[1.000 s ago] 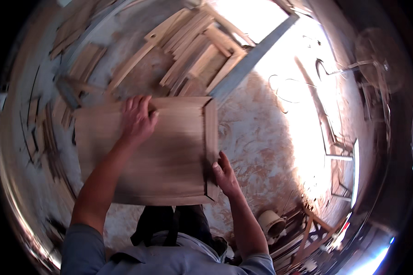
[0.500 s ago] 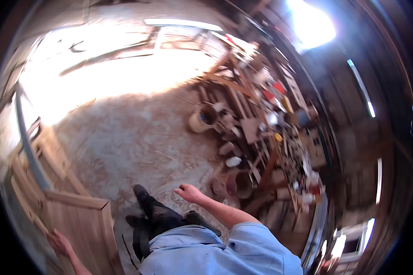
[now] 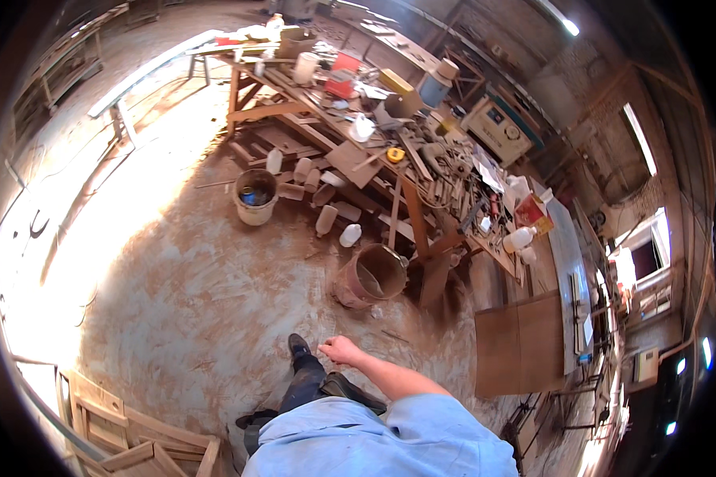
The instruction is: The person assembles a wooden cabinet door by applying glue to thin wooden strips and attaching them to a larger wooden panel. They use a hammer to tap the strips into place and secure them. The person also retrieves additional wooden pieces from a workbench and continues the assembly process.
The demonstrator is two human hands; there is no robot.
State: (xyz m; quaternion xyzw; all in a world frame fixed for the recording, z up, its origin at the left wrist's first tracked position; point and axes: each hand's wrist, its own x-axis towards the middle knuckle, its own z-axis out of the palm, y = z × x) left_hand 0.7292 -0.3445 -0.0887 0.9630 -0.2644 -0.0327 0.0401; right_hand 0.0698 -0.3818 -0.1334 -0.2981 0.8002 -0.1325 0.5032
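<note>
My right hand [image 3: 340,350] hangs over the floor in front of my body, its fingers curled in and nothing visible in them. It is nearest to my dark shoe [image 3: 297,344] and trouser leg, with a reddish bucket [image 3: 350,288] standing farther ahead. My left hand is out of view. At the lower left lean several pale wooden frames [image 3: 103,409], their near parts cut off by the picture's rim.
A cluttered workbench [image 3: 410,187] runs along the right, bearing tools, bottles and a yellow tape measure [image 3: 395,155]. A cream bucket [image 3: 254,213] and a white bottle [image 3: 350,235] stand on the dusty floor by it. A brown board [image 3: 521,342] leans at the right.
My view has swung to the right, bringing more of the bench in. My left hand, earlier on the wooden panel's edge, has left the picture. The right hand stays curled.
</note>
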